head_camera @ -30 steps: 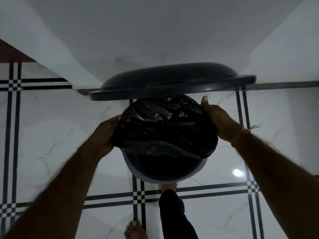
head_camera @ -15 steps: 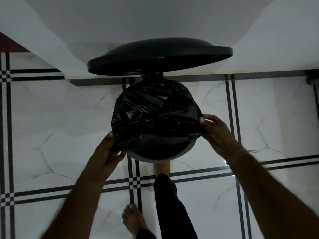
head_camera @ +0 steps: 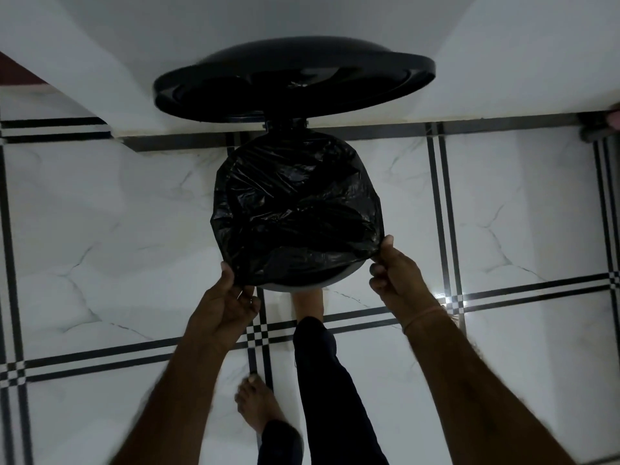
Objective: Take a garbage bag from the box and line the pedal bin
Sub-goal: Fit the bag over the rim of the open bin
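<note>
The crinkly, shiny black garbage bag [head_camera: 295,213] is stretched over the round pedal bin [head_camera: 303,286] on the smooth tiled floor [head_camera: 117,229]. The round black lid [head_camera: 295,85] stands up. The left hand [head_camera: 224,303] pinches the bag's near-left edge. The right hand [head_camera: 396,280] pinches its near-right edge. The bag hides the bin's inside.

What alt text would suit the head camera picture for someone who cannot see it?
From above, a person's left hand and right hand grip the near edge of a black garbage bag stretched over the open pedal bin. Its lid stands raised behind, and a bare foot reaches under the bin's front.
</note>
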